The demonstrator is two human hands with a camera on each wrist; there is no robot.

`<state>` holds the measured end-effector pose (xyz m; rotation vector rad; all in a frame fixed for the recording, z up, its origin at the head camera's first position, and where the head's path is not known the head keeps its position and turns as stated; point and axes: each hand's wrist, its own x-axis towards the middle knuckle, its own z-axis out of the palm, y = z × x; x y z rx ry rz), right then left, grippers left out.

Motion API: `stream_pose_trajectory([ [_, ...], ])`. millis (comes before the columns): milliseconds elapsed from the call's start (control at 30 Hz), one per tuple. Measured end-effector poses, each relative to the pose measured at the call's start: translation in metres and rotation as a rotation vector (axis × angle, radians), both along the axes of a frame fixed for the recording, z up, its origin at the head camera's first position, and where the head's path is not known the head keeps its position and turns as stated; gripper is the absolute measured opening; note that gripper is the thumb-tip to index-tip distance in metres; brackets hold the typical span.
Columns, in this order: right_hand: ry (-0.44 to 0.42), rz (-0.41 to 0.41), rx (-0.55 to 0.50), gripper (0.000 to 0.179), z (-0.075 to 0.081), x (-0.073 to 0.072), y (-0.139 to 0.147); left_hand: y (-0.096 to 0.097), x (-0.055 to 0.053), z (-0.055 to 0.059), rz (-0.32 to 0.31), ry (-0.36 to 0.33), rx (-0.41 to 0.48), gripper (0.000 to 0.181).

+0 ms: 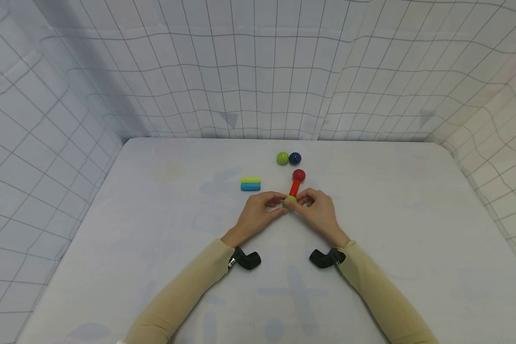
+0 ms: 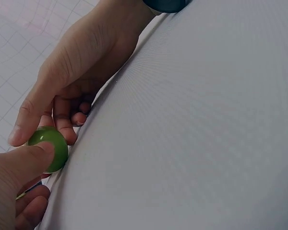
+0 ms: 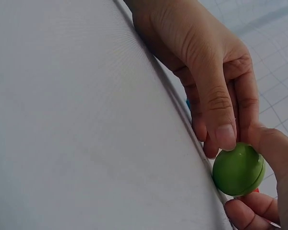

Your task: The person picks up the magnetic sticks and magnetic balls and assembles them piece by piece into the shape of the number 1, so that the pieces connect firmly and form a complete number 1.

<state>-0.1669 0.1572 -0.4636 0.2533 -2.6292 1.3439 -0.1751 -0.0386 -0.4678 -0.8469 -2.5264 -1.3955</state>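
Between my two hands is a glossy green ball (image 3: 237, 170), seen low in both wrist views. My left hand (image 1: 257, 210) pinches it from the left, its thumb laid on the ball in the left wrist view. From the right, my right hand (image 1: 319, 212) grips the same ball with thumb and fingers. A red stick (image 1: 295, 187) runs away from this ball to a dark red ball (image 1: 298, 175), end against it. The joint at the green ball is partly hidden by fingers.
Behind the hands, another green ball (image 1: 282, 158) and a navy ball (image 1: 295, 158) sit side by side. A yellow-green stick (image 1: 251, 180) and a blue stick (image 1: 250, 187) lie together at left. White gridded curtains (image 1: 223, 71) surround the white table (image 1: 155, 229).
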Motion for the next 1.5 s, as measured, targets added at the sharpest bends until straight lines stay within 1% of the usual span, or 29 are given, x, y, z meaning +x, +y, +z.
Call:
stream_pose_trajectory([
  [167, 0.005, 0.015, -0.001, 0.033, 0.000, 0.001, 0.001, 0.000, 0.001, 0.001, 0.002, 0.018, -0.023, 0.027],
  [467, 0.012, -0.014, -0.001, 0.033, 0.000, 0.001, 0.000, 0.000, 0.002, 0.004, -0.016, 0.016, -0.023, 0.030],
  [700, 0.077, -0.049, -0.008, 0.027, 0.000, 0.002, 0.002, 0.000, 0.003, 0.004, 0.001, 0.021, -0.018, 0.027],
  [900, 0.108, -0.067, -0.020, 0.025, -0.001, 0.002, 0.003, -0.002, 0.003, 0.003, 0.029, 0.056, -0.005, 0.024],
  [1033, 0.105, -0.068, -0.037, 0.026, -0.001, 0.003, 0.003, -0.005, 0.003, 0.004, 0.056, 0.091, 0.019, 0.022],
  [1100, 0.104, -0.072, -0.045, 0.026, -0.001, 0.003, 0.003, -0.006, 0.002, 0.004, 0.069, 0.124, 0.036, 0.021],
  [1200, 0.099, -0.077, -0.053, 0.026, -0.001, 0.003, 0.002, -0.009, 0.000, 0.006, 0.088, 0.201, 0.064, 0.018],
  [1300, 0.088, -0.091, -0.060, 0.027, 0.000, 0.003, 0.002, -0.014, -0.003, 0.008, 0.124, 0.283, 0.080, 0.016],
  [1367, 0.083, -0.098, -0.060, 0.028, 0.000, 0.003, 0.001, -0.019, -0.005, 0.009, 0.168, 0.322, 0.076, 0.015],
  [1433, 0.082, -0.104, -0.060, 0.029, 0.001, 0.003, 0.001, -0.024, -0.008, 0.010, 0.219, 0.342, 0.072, 0.015],
  [1500, 0.088, -0.101, -0.063, 0.030, 0.001, 0.003, 0.002, -0.029, -0.010, 0.011, 0.272, 0.347, 0.063, 0.015],
])
